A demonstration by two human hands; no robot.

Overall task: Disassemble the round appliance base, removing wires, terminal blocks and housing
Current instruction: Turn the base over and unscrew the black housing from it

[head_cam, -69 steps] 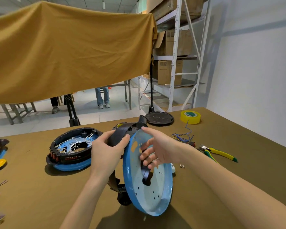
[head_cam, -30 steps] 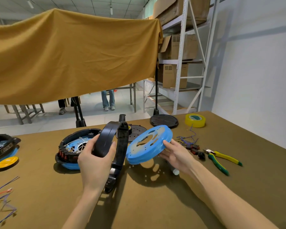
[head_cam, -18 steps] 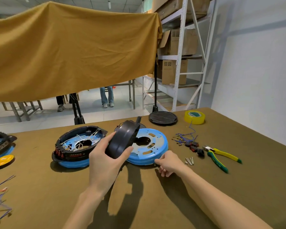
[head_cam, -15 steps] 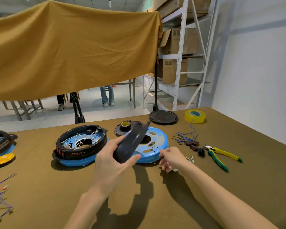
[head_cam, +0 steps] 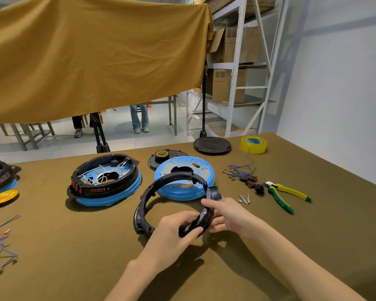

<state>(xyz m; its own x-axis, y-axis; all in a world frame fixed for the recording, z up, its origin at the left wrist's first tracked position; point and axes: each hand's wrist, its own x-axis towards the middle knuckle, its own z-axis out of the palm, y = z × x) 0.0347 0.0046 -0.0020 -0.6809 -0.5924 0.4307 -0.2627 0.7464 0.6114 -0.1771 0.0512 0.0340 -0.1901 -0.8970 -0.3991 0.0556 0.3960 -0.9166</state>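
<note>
far left: loose wires (head_cam: 0, 242) and a yellow disc (head_cam: 3, 197) are lying on the table (head_cam: 52, 246), untouched.
second base: another round base (head_cam: 105, 180), still wired and with its black ring on, is waiting just left of the work area. Probably next in line.
change: a second ago the blue plate (head_cam: 183, 181) was being carried in the right hand; now it is sitting flat on the table behind the hands. Housing and plate are now fully apart, so on this unit the housing step looks done.
housing ring: black housing ring (head_cam: 172, 205) is being held tilted, just in front of the blue plate, far edge overlapping it in view.
left hand: left hand (head_cam: 172, 237) is gripping the ring's near rim, fingers curled over the edge.
right hand: right hand (head_cam: 224, 213) has come off the plate and is pinching the ring's right side beside the left hand.
right side: removed blue wires (head_cam: 240, 169), small black blocks (head_cam: 251, 183), screws (head_cam: 244, 199) and pliers (head_cam: 288, 195) are lying near the plate's right, clear of both hands.
next: ring likely being inspected or set aside.
</note>
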